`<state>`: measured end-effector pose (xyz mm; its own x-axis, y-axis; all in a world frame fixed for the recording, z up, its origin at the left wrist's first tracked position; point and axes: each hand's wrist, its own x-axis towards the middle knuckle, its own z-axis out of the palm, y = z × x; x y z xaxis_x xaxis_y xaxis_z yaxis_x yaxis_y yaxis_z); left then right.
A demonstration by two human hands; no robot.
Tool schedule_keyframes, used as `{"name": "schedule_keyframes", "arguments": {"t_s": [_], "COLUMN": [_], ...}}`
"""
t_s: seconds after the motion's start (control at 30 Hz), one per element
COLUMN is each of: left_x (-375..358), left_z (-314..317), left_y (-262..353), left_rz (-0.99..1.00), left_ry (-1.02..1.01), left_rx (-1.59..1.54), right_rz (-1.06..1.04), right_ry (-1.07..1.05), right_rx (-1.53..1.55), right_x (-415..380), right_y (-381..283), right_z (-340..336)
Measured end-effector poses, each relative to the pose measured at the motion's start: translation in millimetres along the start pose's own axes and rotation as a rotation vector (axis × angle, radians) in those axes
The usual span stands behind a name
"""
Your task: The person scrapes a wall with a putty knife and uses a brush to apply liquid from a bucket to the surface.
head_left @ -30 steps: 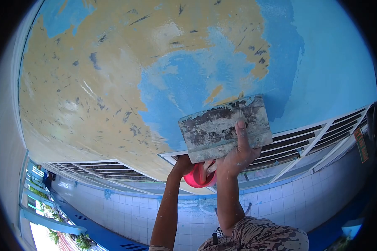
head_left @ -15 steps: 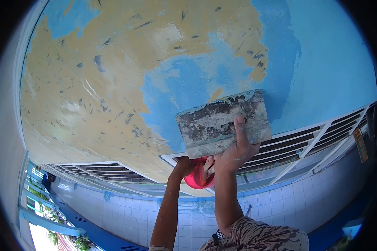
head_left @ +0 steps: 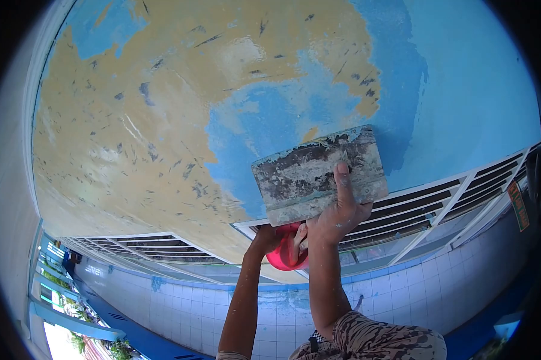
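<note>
My right hand [head_left: 335,219] grips a wide putty scraper [head_left: 306,180], its thumb laid flat on the face and its other fingers behind. The scraper is a rectangular plate crusted with grey and dark dried putty, tilted a little, its upper edge overlapping the blue patch of the wall [head_left: 246,129]. My left hand [head_left: 267,239] is curled just below the scraper's lower left corner. Its fingertips are hidden there, and I cannot tell what they hold. Further down, between my forearms, a bare foot [head_left: 298,240] shows on a red plastic object [head_left: 276,259].
Yellowish filler with dark scuffs covers the left of the wall; the right is light blue. White-framed louvred windows [head_left: 426,207] run below. Under them come white tiles [head_left: 396,294] and a blue ledge [head_left: 141,330]. A small sign [head_left: 518,207] hangs at the far right.
The view has shifted slightly, so the wall sits a little differently in frame. Both hands and the scraper hold almost the same position.
</note>
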<state>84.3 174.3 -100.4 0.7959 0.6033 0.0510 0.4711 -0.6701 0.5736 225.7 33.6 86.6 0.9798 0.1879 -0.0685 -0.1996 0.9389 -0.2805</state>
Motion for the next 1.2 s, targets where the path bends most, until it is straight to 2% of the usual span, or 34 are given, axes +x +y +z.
{"name": "schedule_keyframes", "arguments": {"t_s": [0.07,0.1,0.17,0.3,0.37,0.4,0.43,0.53,0.63,0.7,0.8,0.9,0.97,1.03,1.2], "left_x": [-7,-3,-1,-1,-5,-3,-4,-3,-6,-2,-1,-3,-3,-5,-7], "left_z": [-7,-5,1,-1,-3,0,2,-3,-1,1,3,-2,3,-3,0], "left_y": [20,13,-1,3,10,4,1,7,9,1,-5,4,2,10,5], "left_rz": [-0.128,-0.122,0.049,0.057,-0.067,0.046,0.044,0.039,-0.057,0.052,0.018,0.048,-0.002,0.069,0.09], "left_ry": [-0.012,-0.005,0.009,-0.022,-0.004,0.04,0.035,-0.013,-0.018,0.036,-0.025,-0.001,0.014,0.022,0.026], "left_rx": [-0.047,-0.048,-0.007,0.003,-0.063,-0.042,-0.041,-0.016,-0.063,-0.004,-0.044,-0.061,-0.052,-0.055,-0.074], "right_rz": [0.013,0.015,-0.027,-0.085,-0.011,-0.009,-0.007,-0.024,-0.022,-0.023,-0.077,-0.024,-0.033,-0.033,-0.049], "right_ry": [-0.033,-0.07,-0.106,-0.106,-0.086,-0.053,-0.011,-0.048,-0.091,-0.113,-0.098,-0.086,-0.051,-0.046,-0.103], "right_rx": [-0.01,-0.007,0.026,-0.024,0.05,0.024,-0.011,0.001,0.008,0.053,-0.004,0.012,0.05,0.013,-0.054], "right_x": [-3,-2,8,7,0,0,-1,5,4,8,14,4,3,9,13], "right_y": [-7,-11,-7,-6,-12,-11,-12,-11,-13,-14,-10,-19,-17,-11,-16], "right_z": [0,4,23,18,15,14,13,8,8,21,28,19,18,12,8]}}
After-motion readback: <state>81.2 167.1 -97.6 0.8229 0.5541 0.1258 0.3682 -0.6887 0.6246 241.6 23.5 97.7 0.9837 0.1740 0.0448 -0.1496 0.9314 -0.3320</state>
